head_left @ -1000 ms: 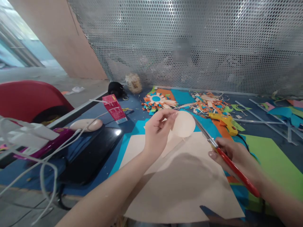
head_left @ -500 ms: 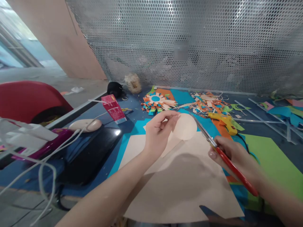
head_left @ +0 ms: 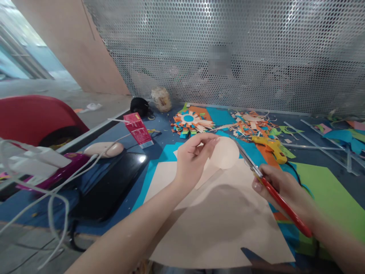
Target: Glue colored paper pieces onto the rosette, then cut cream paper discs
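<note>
Between thumb and fingers, my left hand (head_left: 196,154) pinches a round cream paper disc (head_left: 226,154) by its left edge. My right hand (head_left: 281,186) is closed around the red handles of a pair of scissors (head_left: 275,198). The blades point up and left, beside the right edge of the disc; whether they touch it I cannot tell. Beneath both hands lies a large cream paper sheet (head_left: 225,228), on top of blue paper (head_left: 152,173). Beyond my left hand sits a fringed paper flower (head_left: 191,121) with a blue centre.
A yellow glue gun (head_left: 270,146) lies right of the scissors, near a heap of paper scraps (head_left: 252,123) and green sheets (head_left: 330,194). To the left are a black phone-like slab (head_left: 111,190), a pink carton (head_left: 138,131), a mouse (head_left: 105,149) and white cables (head_left: 51,198). Perforated metal (head_left: 182,49) stands behind.
Almost nothing differs. The whole view has shifted slightly, and both hands keep the same grip on the disc and the scissors.
</note>
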Tool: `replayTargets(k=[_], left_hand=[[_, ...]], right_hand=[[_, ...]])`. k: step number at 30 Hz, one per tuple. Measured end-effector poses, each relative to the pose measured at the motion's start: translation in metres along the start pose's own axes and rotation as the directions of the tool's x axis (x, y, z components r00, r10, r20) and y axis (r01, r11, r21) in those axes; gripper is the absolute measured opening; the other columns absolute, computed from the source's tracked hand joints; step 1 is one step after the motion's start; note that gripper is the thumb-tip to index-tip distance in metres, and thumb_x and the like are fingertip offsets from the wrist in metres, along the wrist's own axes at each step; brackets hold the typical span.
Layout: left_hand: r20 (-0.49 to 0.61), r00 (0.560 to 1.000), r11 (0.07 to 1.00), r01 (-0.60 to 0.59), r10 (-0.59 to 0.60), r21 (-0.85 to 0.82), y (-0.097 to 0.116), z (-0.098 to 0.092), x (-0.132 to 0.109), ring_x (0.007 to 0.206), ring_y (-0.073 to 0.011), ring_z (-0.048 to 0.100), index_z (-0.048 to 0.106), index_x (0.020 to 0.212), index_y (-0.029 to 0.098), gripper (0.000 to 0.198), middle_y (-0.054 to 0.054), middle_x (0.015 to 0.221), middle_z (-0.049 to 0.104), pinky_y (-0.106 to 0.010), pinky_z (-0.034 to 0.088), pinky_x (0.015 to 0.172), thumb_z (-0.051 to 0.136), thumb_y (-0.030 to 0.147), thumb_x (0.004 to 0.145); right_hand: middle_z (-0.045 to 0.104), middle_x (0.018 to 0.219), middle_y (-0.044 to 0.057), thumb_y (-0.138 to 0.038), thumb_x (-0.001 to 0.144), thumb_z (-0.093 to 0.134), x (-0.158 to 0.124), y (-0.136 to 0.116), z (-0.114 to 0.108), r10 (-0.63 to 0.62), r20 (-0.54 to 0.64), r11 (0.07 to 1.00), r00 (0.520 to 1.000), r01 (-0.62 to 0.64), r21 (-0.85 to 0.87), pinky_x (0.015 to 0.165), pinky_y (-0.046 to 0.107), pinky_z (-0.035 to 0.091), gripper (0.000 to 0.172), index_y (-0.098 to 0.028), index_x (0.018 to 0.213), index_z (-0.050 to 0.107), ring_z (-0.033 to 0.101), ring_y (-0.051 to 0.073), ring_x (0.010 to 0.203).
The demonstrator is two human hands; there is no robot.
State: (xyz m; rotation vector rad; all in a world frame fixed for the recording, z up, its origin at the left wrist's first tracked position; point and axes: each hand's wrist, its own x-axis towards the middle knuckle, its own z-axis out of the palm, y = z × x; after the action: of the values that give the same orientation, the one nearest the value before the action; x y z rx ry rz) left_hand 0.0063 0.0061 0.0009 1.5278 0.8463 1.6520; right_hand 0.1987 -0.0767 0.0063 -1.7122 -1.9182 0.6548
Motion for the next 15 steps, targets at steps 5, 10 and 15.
replayTargets(k=[5,10,15], left_hand=[[-0.001,1.0,1.0,0.007,-0.007,0.002,0.0007,-0.0002,-0.0001,0.051,-0.0077,0.052,0.068,0.073,0.019,0.007,0.0,0.063,0.064,-0.018,0.042,0.045,0.065,0.024,0.075],[0.005,1.0,1.0,-0.005,0.005,0.0,0.0014,-0.0002,0.0002,0.049,-0.0066,0.05,0.068,0.073,0.018,0.005,0.001,0.062,0.063,-0.017,0.04,0.044,0.064,0.021,0.075],[0.0,1.0,1.0,-0.012,0.012,0.011,0.0008,-0.0009,0.0004,0.049,-0.0066,0.049,0.069,0.073,0.019,0.006,0.001,0.063,0.064,-0.017,0.04,0.044,0.064,0.021,0.075]], right_hand=[[0.037,0.052,-0.004,-0.057,0.077,0.052,0.0009,-0.0013,0.0,0.0,-0.02,1.0,1.0,0.001,0.014,0.042,0.026,0.028,0.039,-0.024,0.063,0.038,0.034,0.013,0.046],[0.038,0.051,-0.004,-0.058,0.076,0.053,0.0009,-0.0011,0.0001,-0.006,-0.035,1.0,0.999,0.007,0.005,0.041,0.026,0.026,0.039,-0.023,0.062,0.039,0.033,0.012,0.045],[0.038,0.05,-0.005,-0.057,0.075,0.055,0.0004,0.0005,0.0001,0.011,-0.038,1.0,0.999,-0.01,0.007,0.041,0.025,0.026,0.039,-0.023,0.061,0.041,0.033,0.012,0.045]])
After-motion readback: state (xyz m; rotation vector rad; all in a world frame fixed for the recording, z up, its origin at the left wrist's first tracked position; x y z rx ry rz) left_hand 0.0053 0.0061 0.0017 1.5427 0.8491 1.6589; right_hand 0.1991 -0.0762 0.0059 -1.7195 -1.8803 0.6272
